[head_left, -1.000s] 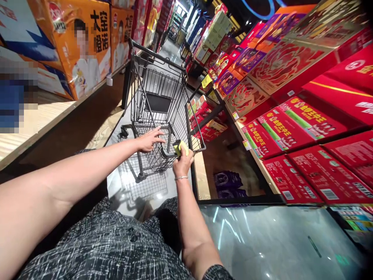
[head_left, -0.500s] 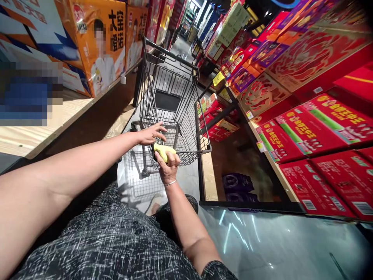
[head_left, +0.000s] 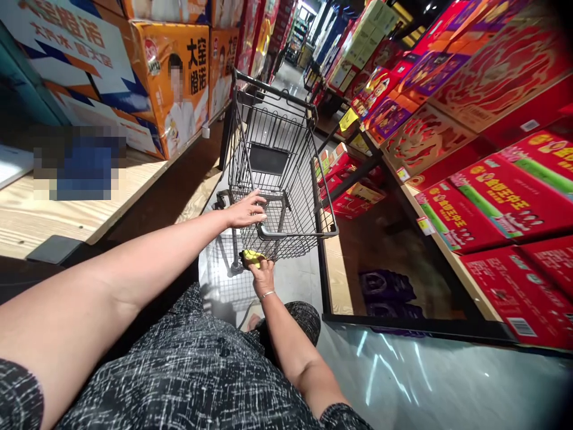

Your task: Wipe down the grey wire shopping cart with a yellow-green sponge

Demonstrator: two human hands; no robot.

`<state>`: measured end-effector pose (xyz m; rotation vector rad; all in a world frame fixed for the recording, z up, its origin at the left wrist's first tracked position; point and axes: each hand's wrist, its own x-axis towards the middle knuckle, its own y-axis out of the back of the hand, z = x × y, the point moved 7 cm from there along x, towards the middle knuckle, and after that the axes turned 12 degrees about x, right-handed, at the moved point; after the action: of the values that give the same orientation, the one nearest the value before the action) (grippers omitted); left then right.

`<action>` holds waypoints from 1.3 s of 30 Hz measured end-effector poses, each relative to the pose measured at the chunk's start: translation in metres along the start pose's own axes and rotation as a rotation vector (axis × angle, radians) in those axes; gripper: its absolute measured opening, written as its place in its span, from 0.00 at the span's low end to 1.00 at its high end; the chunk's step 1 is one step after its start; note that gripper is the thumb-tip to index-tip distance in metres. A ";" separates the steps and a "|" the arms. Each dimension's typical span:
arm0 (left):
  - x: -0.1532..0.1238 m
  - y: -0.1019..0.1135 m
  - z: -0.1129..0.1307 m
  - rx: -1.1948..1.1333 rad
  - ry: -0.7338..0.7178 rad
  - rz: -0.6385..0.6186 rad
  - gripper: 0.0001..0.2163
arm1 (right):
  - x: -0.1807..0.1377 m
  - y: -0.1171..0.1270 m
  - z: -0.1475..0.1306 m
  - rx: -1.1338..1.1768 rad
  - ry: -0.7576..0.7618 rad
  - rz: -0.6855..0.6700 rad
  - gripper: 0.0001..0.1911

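Observation:
A black wire shopping cart (head_left: 273, 149) stands in the aisle in front of me. My left hand (head_left: 245, 211) rests on its handle bar, fingers curled over the bar. My right hand (head_left: 261, 276) is lower, below the handle near the cart's lower frame, closed on a yellow cloth (head_left: 251, 258). A thin bracelet shows on my right wrist. The basket of the cart looks empty.
Red gift boxes (head_left: 483, 203) fill slanted shelves on the right, with more boxes on a low shelf (head_left: 353, 197). Orange cartons (head_left: 179, 95) stand on a wooden platform (head_left: 67, 215) at left. The glossy grey floor (head_left: 425, 382) runs down the aisle.
My right hand with the yellow cloth has dropped from the right end of the handle to below it. My left hand has settled onto the handle bar.

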<state>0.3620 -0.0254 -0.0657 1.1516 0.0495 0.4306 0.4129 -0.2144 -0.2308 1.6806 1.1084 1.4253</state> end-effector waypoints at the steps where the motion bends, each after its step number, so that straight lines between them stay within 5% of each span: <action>1: -0.001 0.000 0.000 -0.001 -0.001 0.015 0.20 | 0.001 0.002 -0.001 0.007 0.008 -0.011 0.25; 10: -0.013 0.007 -0.014 -0.039 0.027 0.100 0.17 | 0.056 0.111 -0.001 0.062 0.054 0.335 0.17; 19: -0.036 0.018 -0.037 0.007 0.146 0.135 0.07 | 0.018 0.039 -0.022 0.112 0.150 0.200 0.21; 28: -0.053 0.026 -0.065 0.094 0.242 0.141 0.16 | 0.097 0.123 -0.078 0.133 0.170 0.369 0.19; 32: -0.059 0.033 -0.067 0.120 0.220 0.115 0.18 | 0.106 0.129 -0.060 0.088 0.105 0.335 0.20; 39: -0.060 0.042 -0.069 0.111 0.258 0.088 0.20 | 0.080 0.161 0.019 0.025 -0.119 0.343 0.27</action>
<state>0.2768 0.0277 -0.0680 1.2047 0.2514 0.6595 0.4649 -0.2092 -0.0573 2.0178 0.8023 1.4957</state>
